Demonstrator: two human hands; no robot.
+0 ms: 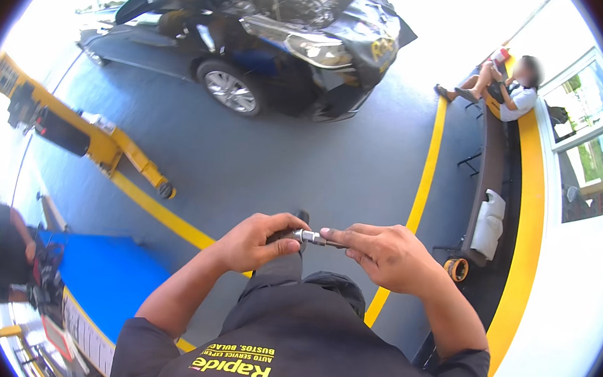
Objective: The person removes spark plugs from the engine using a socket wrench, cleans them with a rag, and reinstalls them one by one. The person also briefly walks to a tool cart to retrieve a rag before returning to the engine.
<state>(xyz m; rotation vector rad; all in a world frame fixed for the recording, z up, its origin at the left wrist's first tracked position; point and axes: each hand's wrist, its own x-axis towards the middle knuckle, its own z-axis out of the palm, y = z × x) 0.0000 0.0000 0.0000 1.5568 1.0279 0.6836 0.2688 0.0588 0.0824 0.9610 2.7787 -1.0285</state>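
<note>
A silver metal piece (310, 237) lies level between the fingertips of both hands. The left hand (251, 243) pinches its left end between thumb and forefinger; the right hand (386, 255) closes its fingers around the other end.

Shows silver on the metal fitting (311, 237) between the fingers (346, 236); black with yellow lettering on the shirt (332, 340) below them; yellow-striped grey on the floor (331, 166) beyond; yellow on the lift arm (103, 148) to their left; black on the car (288, 82) farther ahead.
</note>
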